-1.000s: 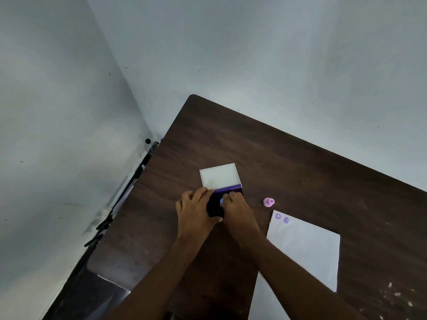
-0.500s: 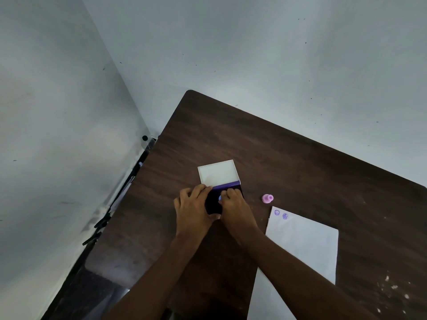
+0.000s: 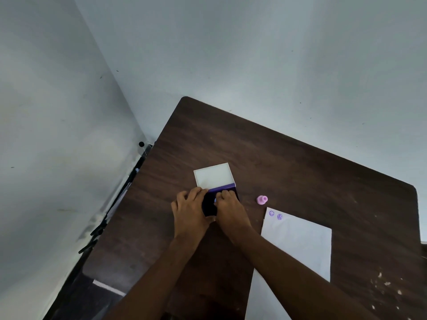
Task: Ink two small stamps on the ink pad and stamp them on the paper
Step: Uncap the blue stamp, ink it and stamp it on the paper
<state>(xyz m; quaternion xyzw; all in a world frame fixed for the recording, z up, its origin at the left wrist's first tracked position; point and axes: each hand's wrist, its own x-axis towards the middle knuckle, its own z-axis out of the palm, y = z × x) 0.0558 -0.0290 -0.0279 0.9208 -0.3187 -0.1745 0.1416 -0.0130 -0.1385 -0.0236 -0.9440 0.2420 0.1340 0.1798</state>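
Near the middle of the frame, on the dark ink pad [image 3: 209,205], your right hand [image 3: 228,210] pinches a small bluish stamp [image 3: 215,200] between its fingertips and holds it down against the inked surface; only a sliver of the stamp shows, so you cannot read its face. Your left hand [image 3: 190,212] rests curled along the pad's left edge, fingers together, steadying the case without gripping anything else that shows. The pad's white lid [image 3: 213,175] lies folded open just above, joined to the pad along a purple strip. To the right, near the pad but apart from it, a pink stamp [image 3: 262,200] stands alone on the tabletop [image 3: 300,172]. Below that, the paper [image 3: 298,248] lies at the lower right, and two purple prints [image 3: 275,215] sit side by side at its top left corner. By the look of it you are well along: two marks are already on the sheet, and this is a fresh inking, with a press onto the paper yet to come. Count what you have: one ink pad, two stamps, one sheet, two prints. Pale crumbs [image 3: 383,284] dot the tabletop at the lower right.
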